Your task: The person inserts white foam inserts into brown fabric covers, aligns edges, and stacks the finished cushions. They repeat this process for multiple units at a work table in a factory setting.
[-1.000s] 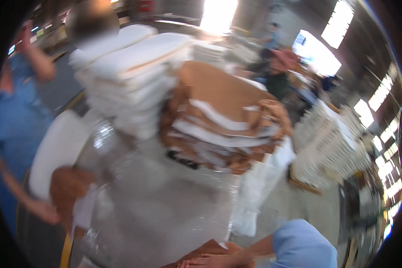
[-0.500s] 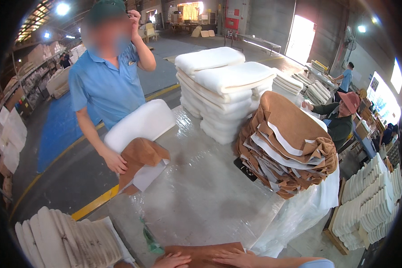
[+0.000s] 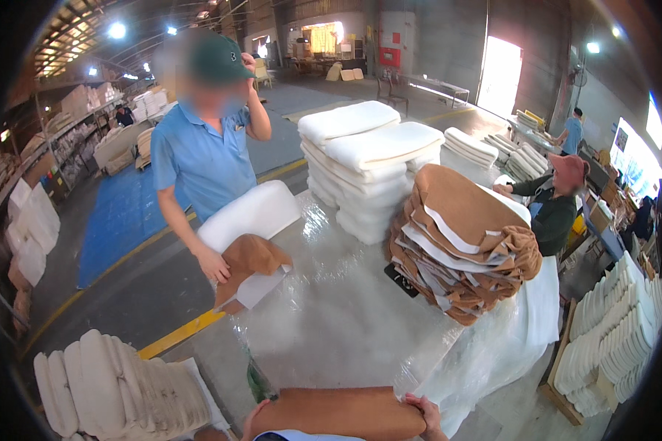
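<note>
At the near edge of the table a brown fabric cover (image 3: 338, 410) is stretched wide, a pale edge showing along its lower side. My left hand (image 3: 253, 420) is closed round its left end and my right hand (image 3: 426, 415) grips the right end. Part of each hand is cut off by the lower edge of the picture. Across the table, a co-worker in a blue shirt rests one hand on another brown cover (image 3: 250, 264) beside a white foam pad (image 3: 254, 213).
A tall pile of brown covers (image 3: 456, 242) stands at the table's right, with stacked white foam pads (image 3: 368, 169) behind it. Plastic film covers the tabletop (image 3: 338, 316). Off-white pads (image 3: 118, 382) are piled at lower left, and more pads (image 3: 618, 338) stand at right. Another person works at far right.
My hands have moved apart from lying flat on the brown cover to gripping its two ends. The cover now looks raised and spread wider. My view has shifted slightly.
</note>
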The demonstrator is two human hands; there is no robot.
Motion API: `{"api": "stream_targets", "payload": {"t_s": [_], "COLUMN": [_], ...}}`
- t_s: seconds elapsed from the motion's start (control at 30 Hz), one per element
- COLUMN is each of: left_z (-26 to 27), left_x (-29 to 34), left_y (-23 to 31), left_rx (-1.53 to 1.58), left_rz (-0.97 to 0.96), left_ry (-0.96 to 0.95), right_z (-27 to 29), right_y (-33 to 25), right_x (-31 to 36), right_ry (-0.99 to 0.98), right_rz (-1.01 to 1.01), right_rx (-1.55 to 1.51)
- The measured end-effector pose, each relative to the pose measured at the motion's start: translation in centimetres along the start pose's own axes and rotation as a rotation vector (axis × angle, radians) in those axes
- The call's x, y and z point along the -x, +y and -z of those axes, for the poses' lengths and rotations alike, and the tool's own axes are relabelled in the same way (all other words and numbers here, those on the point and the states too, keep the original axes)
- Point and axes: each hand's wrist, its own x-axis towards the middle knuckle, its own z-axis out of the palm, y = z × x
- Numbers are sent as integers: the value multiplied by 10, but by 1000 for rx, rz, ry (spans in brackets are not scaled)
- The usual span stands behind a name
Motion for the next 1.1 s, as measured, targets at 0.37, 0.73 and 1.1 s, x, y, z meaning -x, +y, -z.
{"api": "stream_targets", "payload": {"t_s": [0.37, 0.73, 1.1], "left_z": [-111, -101, -92], "left_x": [-107, -123, -128], "left_y": [50, 47, 46], "left_rx": [-584, -1118, -1170], "left_rz": [-591, -629, -555], "left_ry": [237, 550, 440], "right_z": [-44, -73, -196], "right_y": [-69, -73, -56], "right_x": [-126, -136, -126], "right_ry": [287, 291, -118], "right_rz": [372, 183, 548], "right_rx": [680, 895, 1795]}}
